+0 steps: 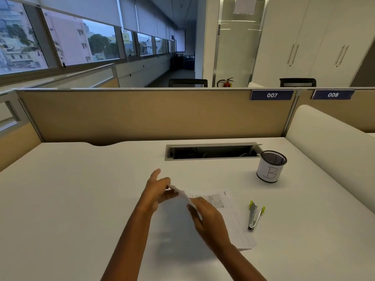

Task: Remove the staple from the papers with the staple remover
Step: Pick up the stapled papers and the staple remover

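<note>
While hands lift papers (227, 216), staple remover (255, 214) (untouched) lies beside

Desk (81, 199): showing plain white. Papers (229, 220): showing white with dark print. Staple remover (254, 214): showing silver metal with lime-green tips. Pen cup (271, 166): showing black mesh, white label with handwritten "B". Partition (142, 114): showing tan.

White papers (229, 218) flat on desk, silver staple remover (255, 216) just right
</note>
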Demonstrator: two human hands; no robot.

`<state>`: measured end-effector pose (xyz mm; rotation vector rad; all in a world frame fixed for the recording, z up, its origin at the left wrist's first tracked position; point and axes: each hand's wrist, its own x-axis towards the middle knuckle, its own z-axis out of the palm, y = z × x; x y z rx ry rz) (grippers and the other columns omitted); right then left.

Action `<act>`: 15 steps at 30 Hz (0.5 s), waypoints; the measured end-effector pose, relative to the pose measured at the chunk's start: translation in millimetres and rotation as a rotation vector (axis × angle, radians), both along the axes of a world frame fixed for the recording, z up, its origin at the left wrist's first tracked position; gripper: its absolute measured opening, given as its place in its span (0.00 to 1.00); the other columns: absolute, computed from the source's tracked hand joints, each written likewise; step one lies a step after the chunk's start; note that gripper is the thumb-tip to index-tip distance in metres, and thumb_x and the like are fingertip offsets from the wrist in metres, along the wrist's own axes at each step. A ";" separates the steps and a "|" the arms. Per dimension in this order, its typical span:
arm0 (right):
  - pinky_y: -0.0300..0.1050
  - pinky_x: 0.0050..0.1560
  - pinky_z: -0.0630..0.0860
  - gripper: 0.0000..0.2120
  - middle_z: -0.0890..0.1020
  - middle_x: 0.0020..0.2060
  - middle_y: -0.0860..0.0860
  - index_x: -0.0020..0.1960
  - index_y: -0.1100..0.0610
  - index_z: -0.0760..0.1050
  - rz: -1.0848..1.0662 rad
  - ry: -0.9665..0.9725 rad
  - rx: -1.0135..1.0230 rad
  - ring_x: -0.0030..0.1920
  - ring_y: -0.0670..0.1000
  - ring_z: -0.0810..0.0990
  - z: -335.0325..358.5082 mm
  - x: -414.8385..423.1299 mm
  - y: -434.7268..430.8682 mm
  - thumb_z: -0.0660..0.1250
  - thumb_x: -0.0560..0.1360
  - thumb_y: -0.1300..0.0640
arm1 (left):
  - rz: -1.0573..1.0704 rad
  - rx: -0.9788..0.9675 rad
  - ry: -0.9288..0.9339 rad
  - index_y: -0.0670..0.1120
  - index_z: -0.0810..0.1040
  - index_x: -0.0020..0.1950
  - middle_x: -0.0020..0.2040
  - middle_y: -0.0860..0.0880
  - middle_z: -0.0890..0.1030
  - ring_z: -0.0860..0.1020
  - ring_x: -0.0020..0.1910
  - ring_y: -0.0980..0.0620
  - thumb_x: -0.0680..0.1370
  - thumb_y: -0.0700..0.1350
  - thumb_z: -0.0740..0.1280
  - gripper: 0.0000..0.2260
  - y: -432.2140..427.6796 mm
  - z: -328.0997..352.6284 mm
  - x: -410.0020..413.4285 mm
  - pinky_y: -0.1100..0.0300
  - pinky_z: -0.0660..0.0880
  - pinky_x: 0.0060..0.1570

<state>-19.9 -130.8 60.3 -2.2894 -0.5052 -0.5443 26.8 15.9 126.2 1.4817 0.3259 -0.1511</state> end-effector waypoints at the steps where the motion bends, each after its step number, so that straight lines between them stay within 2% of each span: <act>1: 0.26 0.41 0.73 0.13 0.85 0.45 0.57 0.52 0.62 0.79 -0.018 0.023 0.077 0.42 0.52 0.83 8.4 3.0 -1.4 0.62 0.76 0.54 | -0.003 0.088 -0.042 0.46 0.59 0.70 0.59 0.40 0.72 0.77 0.49 0.42 0.76 0.39 0.60 0.22 -2.7 5.2 -0.7 0.49 0.75 0.51; 3: 0.20 0.40 0.69 0.10 0.83 0.44 0.54 0.51 0.63 0.79 -0.010 0.068 0.194 0.41 0.45 0.79 23.6 11.8 -8.5 0.63 0.75 0.59 | 0.027 0.417 -0.145 0.47 0.65 0.67 0.65 0.39 0.69 0.71 0.61 0.39 0.77 0.47 0.59 0.18 -6.2 15.7 -1.1 0.46 0.72 0.58; 5: 0.21 0.38 0.72 0.08 0.80 0.44 0.49 0.51 0.63 0.78 0.043 0.108 0.277 0.41 0.43 0.78 39.3 21.1 -17.0 0.64 0.75 0.61 | 0.089 0.708 -0.299 0.46 0.74 0.59 0.61 0.39 0.71 0.69 0.62 0.41 0.76 0.53 0.59 0.17 -9.2 27.6 -4.4 0.47 0.70 0.59; 7: 0.26 0.37 0.76 0.07 0.80 0.44 0.48 0.52 0.60 0.77 0.104 0.175 0.323 0.40 0.45 0.79 56.7 29.0 -25.3 0.64 0.75 0.61 | 0.062 0.714 -0.487 0.45 0.78 0.47 0.55 0.41 0.75 0.71 0.57 0.46 0.74 0.54 0.60 0.15 -12.7 42.9 -11.9 0.54 0.71 0.53; 9: 0.28 0.36 0.77 0.08 0.80 0.43 0.49 0.52 0.59 0.78 0.138 0.215 0.310 0.39 0.43 0.79 72.8 36.7 -33.2 0.64 0.75 0.59 | -0.109 0.655 -0.542 0.49 0.77 0.39 0.47 0.45 0.79 0.76 0.46 0.50 0.72 0.55 0.64 0.10 -13.7 55.9 -18.5 0.60 0.73 0.43; 12: 0.30 0.34 0.76 0.07 0.81 0.39 0.47 0.51 0.57 0.79 0.165 0.217 0.263 0.37 0.42 0.79 94.3 44.8 -41.8 0.65 0.75 0.58 | -0.312 0.597 -0.471 0.52 0.77 0.41 0.39 0.48 0.81 0.80 0.39 0.48 0.69 0.52 0.69 0.06 -14.3 67.7 -21.6 0.55 0.77 0.39; 15: 0.30 0.31 0.73 0.04 0.79 0.33 0.43 0.46 0.56 0.79 0.196 0.188 0.214 0.34 0.42 0.79 105.9 48.6 -43.5 0.65 0.74 0.58 | -0.282 0.558 -0.464 0.51 0.77 0.42 0.37 0.49 0.80 0.80 0.38 0.48 0.69 0.50 0.70 0.06 -21.5 68.8 -18.4 0.59 0.76 0.35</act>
